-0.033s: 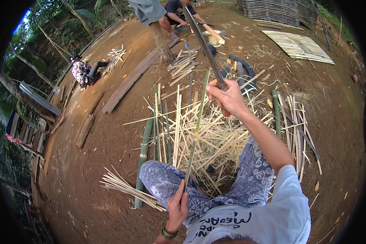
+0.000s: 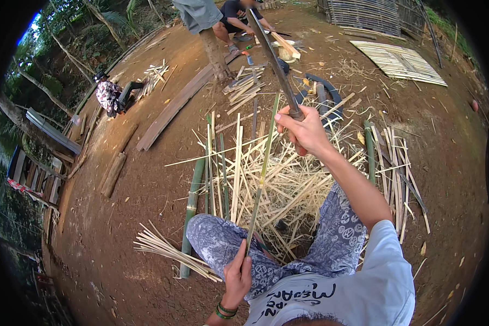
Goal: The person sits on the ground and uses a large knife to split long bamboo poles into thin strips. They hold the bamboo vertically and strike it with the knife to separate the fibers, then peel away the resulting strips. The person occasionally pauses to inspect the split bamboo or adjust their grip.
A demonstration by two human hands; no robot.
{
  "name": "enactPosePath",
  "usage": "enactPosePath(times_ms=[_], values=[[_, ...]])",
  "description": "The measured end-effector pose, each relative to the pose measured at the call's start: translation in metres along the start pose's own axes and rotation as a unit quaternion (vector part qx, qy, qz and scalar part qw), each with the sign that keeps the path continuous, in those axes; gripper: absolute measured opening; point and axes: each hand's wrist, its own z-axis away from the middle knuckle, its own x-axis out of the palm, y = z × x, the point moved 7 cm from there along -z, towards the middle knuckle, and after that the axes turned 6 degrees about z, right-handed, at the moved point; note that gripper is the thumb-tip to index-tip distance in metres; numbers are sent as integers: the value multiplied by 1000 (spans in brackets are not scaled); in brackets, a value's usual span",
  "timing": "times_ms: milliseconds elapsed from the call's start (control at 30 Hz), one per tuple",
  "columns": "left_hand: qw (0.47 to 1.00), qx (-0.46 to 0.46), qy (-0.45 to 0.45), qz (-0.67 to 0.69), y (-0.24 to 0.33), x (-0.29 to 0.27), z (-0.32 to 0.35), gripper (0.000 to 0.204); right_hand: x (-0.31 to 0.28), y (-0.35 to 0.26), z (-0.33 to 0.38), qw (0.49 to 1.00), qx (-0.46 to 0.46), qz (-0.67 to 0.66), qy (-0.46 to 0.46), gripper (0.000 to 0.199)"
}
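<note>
Over the dirt ground: bamboo strip being split.
Left hand pinches the green strip upright; right hand clenches the raised long knife. Next, judged: an aligned downward cut.

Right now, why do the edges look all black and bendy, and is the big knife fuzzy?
Head view: the fisheye lens leaves a black rim and curves straight things near it, like the woven bamboo panel. Daylight is soft, with no glare or hard shadows. The long blade in the right hand looks slightly smeared; the bamboo strip in the left hand looks sharp.
</note>
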Motion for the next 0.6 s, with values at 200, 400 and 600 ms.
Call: enactPosePath(times_ms=[200,400,600], values=[[993,-48,72,78,-20,-11,-4,47,13,-4,18,997,60,-1,-50,17],[976,-103,41,187,-20,-27,-41,49,58,15,96,959,46,120,-253,17],[955,-137,64,257,-46,-26,-49,41,67,25,150,913,28,208,-349,22]])
